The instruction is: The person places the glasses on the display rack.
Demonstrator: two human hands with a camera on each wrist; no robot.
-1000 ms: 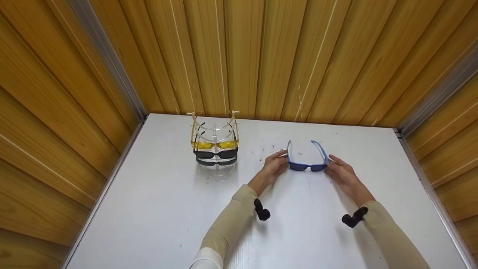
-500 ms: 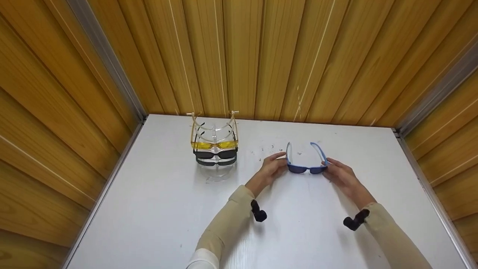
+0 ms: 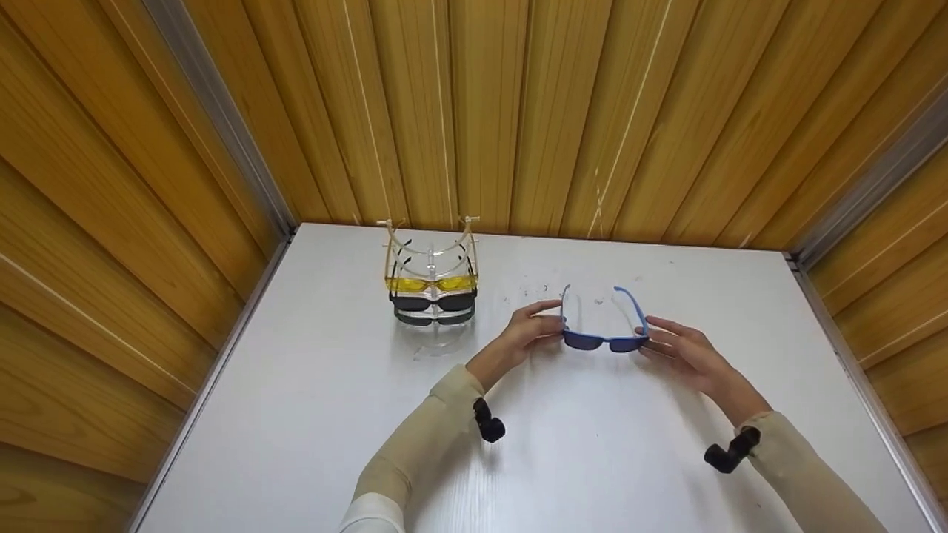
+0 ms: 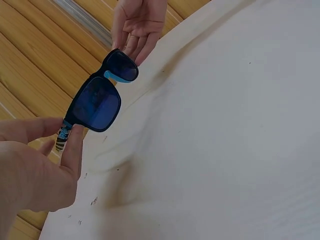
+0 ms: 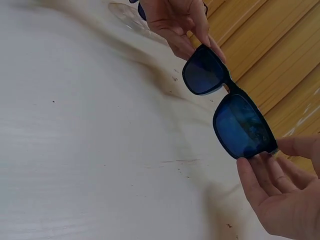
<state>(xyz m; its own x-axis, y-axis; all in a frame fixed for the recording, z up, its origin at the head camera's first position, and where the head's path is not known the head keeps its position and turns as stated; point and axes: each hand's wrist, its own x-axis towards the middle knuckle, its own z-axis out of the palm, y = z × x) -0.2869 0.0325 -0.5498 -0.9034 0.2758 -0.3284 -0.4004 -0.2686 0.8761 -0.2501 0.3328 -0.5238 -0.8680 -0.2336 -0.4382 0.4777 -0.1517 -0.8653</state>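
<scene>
A pair of blue sunglasses (image 3: pixel 583 341) with dark blue lenses is held between both hands, its arms unfolded and pointing away from the person. My left hand (image 3: pixel 522 331) pinches the left side by the hinge; in the left wrist view, thumb and finger grip the patterned arm just behind the dark frame (image 4: pixel 97 104). At the opposite side, my right hand (image 3: pixel 696 358) holds the other hinge end, with its thumb near the lower corner of the lens (image 5: pixel 242 125). Shadows of the hands fall on the white table below.
Left of the hands stands a clear display stand (image 3: pixel 432 255) bearing yellow-lensed glasses (image 3: pixel 432 284) above two dark pairs, the black sunglasses (image 3: pixel 433 303) and grey-framed sunglasses (image 3: pixel 433 320). Wood-look panels (image 3: pixel 481 111) wall in the white table (image 3: pixel 296 385) at the back and sides.
Both hands have drawn the sunglasses a little toward the person and slightly left. The right fingers have shifted slightly at the hinge. The glasses on the stand stay put.
</scene>
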